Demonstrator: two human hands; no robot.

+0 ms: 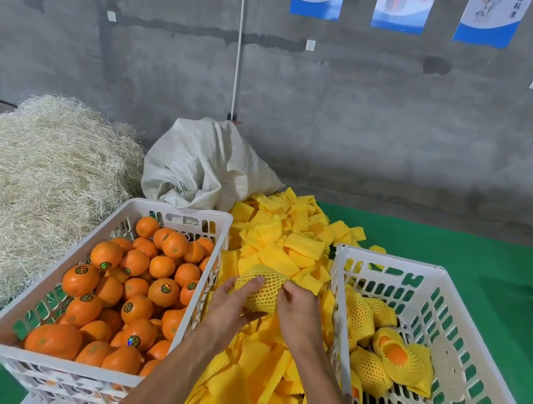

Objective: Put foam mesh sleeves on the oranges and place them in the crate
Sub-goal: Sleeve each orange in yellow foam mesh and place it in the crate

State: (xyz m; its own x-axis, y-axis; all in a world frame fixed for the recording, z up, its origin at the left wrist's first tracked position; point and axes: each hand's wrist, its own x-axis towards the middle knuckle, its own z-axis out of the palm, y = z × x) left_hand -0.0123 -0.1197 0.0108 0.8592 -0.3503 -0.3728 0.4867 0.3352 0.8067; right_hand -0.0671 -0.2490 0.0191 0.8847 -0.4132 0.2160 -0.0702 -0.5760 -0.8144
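Left grip and right grip both clamped on one sleeved orange, fingers curled round the yellow mesh, held above the sleeve pile between two white crates. Left crate heaped with bare oranges. Right crate holding several sleeved oranges. Behind: white sack, straw heap, green surface.

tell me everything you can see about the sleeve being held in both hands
The foam mesh sleeve is yellow, an open diamond-pattern net of soft-looking foam, stretched into a rounded bulge as if around an orange, though no fruit shows through. The left hand grips its left side and the right hand pinches its right edge. It is held above the pile of loose sleeves, between the two white crates.
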